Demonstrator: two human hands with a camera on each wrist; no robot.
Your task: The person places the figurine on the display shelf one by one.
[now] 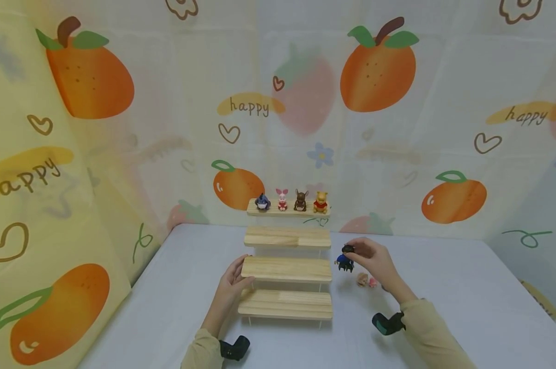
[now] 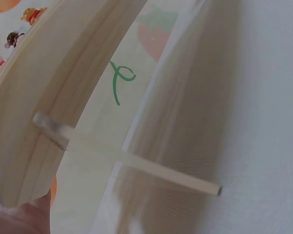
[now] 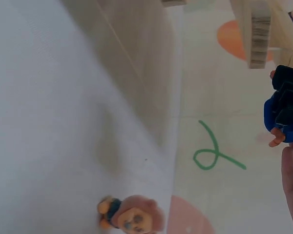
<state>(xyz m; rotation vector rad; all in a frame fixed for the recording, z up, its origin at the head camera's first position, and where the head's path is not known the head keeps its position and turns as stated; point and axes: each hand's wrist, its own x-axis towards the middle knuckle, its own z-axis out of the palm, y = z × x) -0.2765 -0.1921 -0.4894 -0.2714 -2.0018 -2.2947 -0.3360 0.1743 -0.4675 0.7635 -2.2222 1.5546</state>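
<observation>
My right hand (image 1: 377, 260) pinches a small toy figurine (image 1: 345, 260) in blue with a dark cap and black legs. It hangs above the table, just right of the stepped wooden display shelf (image 1: 287, 268). In the right wrist view the dark feet of this figurine (image 3: 288, 95) point toward the camera. My left hand (image 1: 227, 289) grips the left end of the second tier from the front, thumb at the near side. On the top tier stand a blue donkey (image 1: 262, 202), a pink piglet (image 1: 282, 201), a brown big-eared figurine (image 1: 300, 201) and a yellow bear (image 1: 321, 203).
Under my right hand, a tan-haired figurine (image 1: 362, 279) and a pink one (image 1: 373, 282) lie on the white table (image 1: 167, 318). The lower tiers rest on thin clear legs. A fruit-print cloth (image 1: 167, 102) hangs behind and at the sides.
</observation>
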